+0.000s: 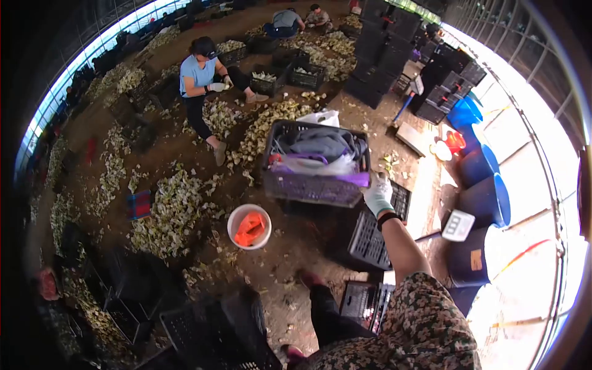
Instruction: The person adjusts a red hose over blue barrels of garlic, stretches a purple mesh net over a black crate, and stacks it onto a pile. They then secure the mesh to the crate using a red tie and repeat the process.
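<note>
My right hand, in a pale glove with a dark band at the wrist, is at the right front corner of a dark crate. Its fingers are closed on the crate's rim. Grey cloth, clear plastic and purple items fill the crate. Black crates stand below and right of it. A white bucket with an orange item inside sits on the ground to the left. My left hand is not in view.
A person in a blue top sits ahead beside piles of pale bulbs. Two people are farther back. Stacked black crates stand ahead right; blue barrels line the right wall. Black crates lie at the lower left.
</note>
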